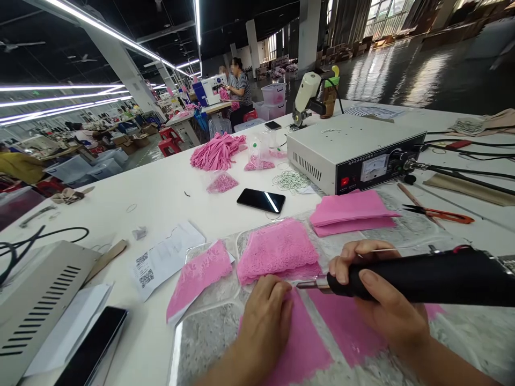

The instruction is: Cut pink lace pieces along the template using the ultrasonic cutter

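My right hand [382, 292] is closed around a black handheld tool [422, 279] whose metal tip [311, 284] points left. My left hand [263, 321] rests with curled fingers on a pink fabric piece [300, 348], just beside the tip. The fabric lies on a clear plastic sheet [209, 338]. Stacks of pink lace [277, 249] and another lace piece [197, 276] lie just behind my hands. Folded pink fabric [352, 212] sits further back.
A white control box [354, 153] with cables stands behind, orange scissors [440, 214] to its right. A black phone [261, 200], pink straps [217, 151], paper labels [164, 257], a grey box [36, 295] and another phone [94, 346] lie to the left. A person sits at a sewing machine [239, 88] far back.
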`<action>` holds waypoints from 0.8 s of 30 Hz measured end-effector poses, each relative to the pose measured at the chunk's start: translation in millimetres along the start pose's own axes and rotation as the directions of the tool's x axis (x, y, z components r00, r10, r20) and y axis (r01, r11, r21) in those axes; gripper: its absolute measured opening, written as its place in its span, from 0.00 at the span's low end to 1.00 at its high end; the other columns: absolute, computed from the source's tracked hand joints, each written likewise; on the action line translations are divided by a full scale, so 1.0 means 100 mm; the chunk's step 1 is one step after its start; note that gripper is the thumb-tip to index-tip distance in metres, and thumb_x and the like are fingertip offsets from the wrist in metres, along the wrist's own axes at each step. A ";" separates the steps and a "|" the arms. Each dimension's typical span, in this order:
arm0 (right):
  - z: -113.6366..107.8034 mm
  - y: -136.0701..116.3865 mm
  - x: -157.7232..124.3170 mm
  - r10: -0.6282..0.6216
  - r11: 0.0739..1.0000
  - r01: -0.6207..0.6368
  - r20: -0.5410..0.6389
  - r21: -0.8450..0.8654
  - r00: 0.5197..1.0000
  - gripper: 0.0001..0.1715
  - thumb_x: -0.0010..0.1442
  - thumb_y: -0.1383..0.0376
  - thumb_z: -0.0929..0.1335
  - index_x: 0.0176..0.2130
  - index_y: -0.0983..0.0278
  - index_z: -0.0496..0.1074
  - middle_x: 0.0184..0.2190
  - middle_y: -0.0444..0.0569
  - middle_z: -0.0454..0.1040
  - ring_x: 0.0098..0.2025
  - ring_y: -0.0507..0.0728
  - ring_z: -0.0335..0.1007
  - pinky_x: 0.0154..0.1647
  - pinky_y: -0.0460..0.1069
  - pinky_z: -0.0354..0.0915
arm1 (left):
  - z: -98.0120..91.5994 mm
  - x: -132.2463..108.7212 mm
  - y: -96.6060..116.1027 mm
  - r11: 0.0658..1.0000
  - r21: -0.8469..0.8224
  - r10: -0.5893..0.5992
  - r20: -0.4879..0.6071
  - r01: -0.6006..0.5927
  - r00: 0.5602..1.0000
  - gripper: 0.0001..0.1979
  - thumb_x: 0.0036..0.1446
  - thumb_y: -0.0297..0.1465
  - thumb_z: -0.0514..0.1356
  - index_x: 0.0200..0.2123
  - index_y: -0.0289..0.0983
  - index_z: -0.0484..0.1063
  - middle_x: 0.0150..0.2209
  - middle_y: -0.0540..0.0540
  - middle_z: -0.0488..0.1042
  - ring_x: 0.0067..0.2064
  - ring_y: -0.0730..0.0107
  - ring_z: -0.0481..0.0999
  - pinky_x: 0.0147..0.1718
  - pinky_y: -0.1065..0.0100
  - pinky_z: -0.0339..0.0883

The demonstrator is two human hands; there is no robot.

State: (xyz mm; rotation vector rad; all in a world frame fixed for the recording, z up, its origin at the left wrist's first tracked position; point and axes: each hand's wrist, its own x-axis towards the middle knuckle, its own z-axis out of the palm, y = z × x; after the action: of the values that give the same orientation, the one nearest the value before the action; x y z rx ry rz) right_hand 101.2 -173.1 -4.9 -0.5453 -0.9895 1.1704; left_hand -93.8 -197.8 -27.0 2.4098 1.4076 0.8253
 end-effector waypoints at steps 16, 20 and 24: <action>-0.06 -0.23 -0.08 0.203 0.978 -0.206 0.101 0.017 0.974 0.08 0.58 0.58 0.71 0.36 0.56 0.69 0.28 0.44 0.68 0.21 0.53 0.66 0.23 0.52 0.67 | -0.02 -0.14 0.04 0.915 0.212 0.346 0.019 -0.342 0.938 0.13 0.66 0.25 0.51 0.48 0.30 0.71 0.46 0.38 0.78 0.48 0.59 0.76 0.42 0.58 0.74; -0.15 -0.14 -0.06 0.182 0.975 -0.204 0.200 0.094 0.963 0.09 0.55 0.58 0.72 0.36 0.56 0.71 0.26 0.44 0.70 0.16 0.52 0.66 0.18 0.51 0.67 | -0.02 -0.17 -0.01 0.890 0.234 0.388 0.061 -0.391 0.920 0.13 0.65 0.24 0.51 0.49 0.30 0.71 0.48 0.39 0.77 0.53 0.57 0.74 0.46 0.55 0.73; -0.21 -0.01 -0.03 0.328 0.919 -0.377 0.306 0.117 0.894 0.14 0.47 0.57 0.76 0.30 0.57 0.71 0.22 0.44 0.72 0.12 0.54 0.66 0.14 0.52 0.67 | -0.02 -0.18 -0.06 0.879 0.252 0.391 0.106 -0.405 0.914 0.14 0.64 0.23 0.52 0.52 0.31 0.70 0.50 0.40 0.76 0.59 0.56 0.70 0.55 0.51 0.68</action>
State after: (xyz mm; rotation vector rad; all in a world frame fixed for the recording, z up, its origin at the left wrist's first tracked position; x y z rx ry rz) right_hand 119.8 -173.9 -16.0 -0.4364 -1.0403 1.6820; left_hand -106.1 -210.1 -34.4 2.9711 1.0735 0.6795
